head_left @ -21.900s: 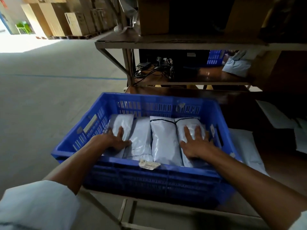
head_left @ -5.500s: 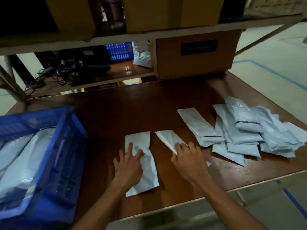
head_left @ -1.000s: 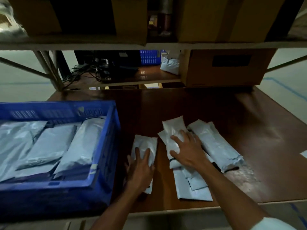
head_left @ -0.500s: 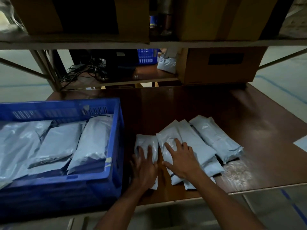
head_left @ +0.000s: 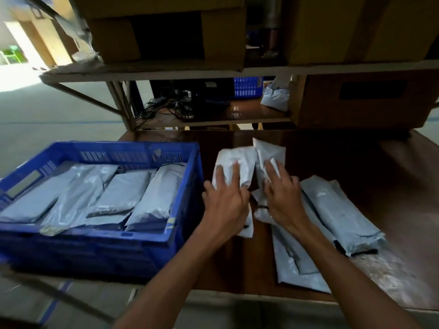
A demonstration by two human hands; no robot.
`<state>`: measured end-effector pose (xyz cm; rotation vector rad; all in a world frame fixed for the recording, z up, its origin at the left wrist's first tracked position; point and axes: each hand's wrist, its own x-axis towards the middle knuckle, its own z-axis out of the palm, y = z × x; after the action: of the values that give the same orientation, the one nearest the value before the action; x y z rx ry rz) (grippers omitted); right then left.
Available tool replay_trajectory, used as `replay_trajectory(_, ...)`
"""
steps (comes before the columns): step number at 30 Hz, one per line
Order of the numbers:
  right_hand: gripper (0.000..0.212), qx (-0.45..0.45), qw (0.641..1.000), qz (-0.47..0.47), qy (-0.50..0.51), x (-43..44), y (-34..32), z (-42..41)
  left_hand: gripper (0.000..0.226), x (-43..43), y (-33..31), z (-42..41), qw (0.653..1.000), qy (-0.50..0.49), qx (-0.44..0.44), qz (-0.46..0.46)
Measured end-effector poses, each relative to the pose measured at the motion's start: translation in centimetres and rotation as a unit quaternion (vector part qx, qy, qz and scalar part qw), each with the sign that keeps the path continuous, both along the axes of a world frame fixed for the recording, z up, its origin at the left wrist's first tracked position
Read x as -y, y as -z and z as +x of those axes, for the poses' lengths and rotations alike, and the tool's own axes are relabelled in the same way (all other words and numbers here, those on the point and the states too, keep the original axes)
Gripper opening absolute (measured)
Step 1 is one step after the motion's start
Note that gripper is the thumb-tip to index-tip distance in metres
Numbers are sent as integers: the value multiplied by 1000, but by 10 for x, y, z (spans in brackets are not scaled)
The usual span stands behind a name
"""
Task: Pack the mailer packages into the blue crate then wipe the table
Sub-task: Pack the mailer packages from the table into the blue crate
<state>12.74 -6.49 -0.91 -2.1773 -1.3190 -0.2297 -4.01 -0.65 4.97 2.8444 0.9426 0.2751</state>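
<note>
The blue crate stands on the left end of the brown table, holding several grey mailer packages side by side. Just right of the crate, my left hand grips one pale mailer and my right hand grips another mailer. Both mailers are tilted up off the table, top ends touching. More mailers lie in a loose pile under and to the right of my right forearm.
A cardboard box sits at the table's back right under a shelf loaded with more boxes. Behind are cables, a second blue crate and a lone mailer. The table's near edge runs below the pile.
Both hands went from pressing flat on mailers to gripping one each and lifting them up and forward, close beside the crate. The pile on the right stays put.
</note>
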Motion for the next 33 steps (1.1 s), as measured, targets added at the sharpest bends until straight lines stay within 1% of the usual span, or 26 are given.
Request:
replay_trajectory(2,55,-5,997,70,-24,-15,-34,-4,56,-8,-36,-6,994,-64,92,8)
replay_trajectory(4,54,-32,989,130,-65,-32,-66,-19,57,-24,-66,-22,984,-89,152,34)
replay_trajectory(6,54,-44,982,148,-111,-49,-93,-45,57,-45,-88,-48,974,-101,191,65)
replay_trajectory(7,54,-40,980,147,-131,-58,-102,-59,57,-60,-94,-64,970,-117,197,75)
replay_trajectory(9,53,-26,976,136,-167,-77,-115,-92,57,-89,-100,-98,967,-153,187,76)
replay_trajectory(11,53,-26,976,99,-190,-96,-121,-127,57,-121,-89,-133,968,-185,159,64)
replay_trajectory(13,51,-30,977,50,-204,-119,-122,-161,66,-147,-74,-167,965,-227,126,44)
replay_trajectory(14,49,-30,977,27,-208,-130,-121,-179,68,-158,-70,-183,958,-259,125,19)
replay_trajectory(16,46,-9,977,-19,-212,-154,-115,-212,64,-180,-59,-211,943,-303,138,-24)
replay_trajectory(18,47,-1,976,-81,-202,-174,-104,-241,74,-200,-40,-234,956,-274,96,-49)
replay_trajectory(19,49,-11,976,-111,-188,-183,-99,-253,78,-209,-32,-240,961,-263,56,-61)
replay_trajectory(22,55,-21,971,-202,-127,-201,-86,-274,65,-229,-18,-247,950,-293,21,-106)
replay_trajectory(24,65,-18,955,-278,-101,-209,-79,-277,59,-236,-11,-245,958,-250,-13,-138)
replay_trajectory(25,67,-11,944,-314,-99,-211,-73,-277,55,-237,-7,-245,964,-224,-47,-138)
replay_trajectory(27,68,-3,929,-356,-100,-212,-59,-274,52,-244,2,-250,958,-212,-126,-146)
replay_trajectory(28,68,-6,927,-361,-101,-212,-52,-273,55,-249,7,-253,953,-207,-165,-145)
replay_trajectory(31,68,-23,921,-376,-101,-215,-39,-275,91,-260,23,-259,952,-147,-250,-98)
replay_trajectory(32,68,-24,918,-383,-102,-216,-37,-276,91,-262,25,-261,946,-144,-277,-88)
replay_trajectory(33,69,-25,914,-391,-104,-216,-35,-276,84,-262,25,-261,943,-147,-286,-86)
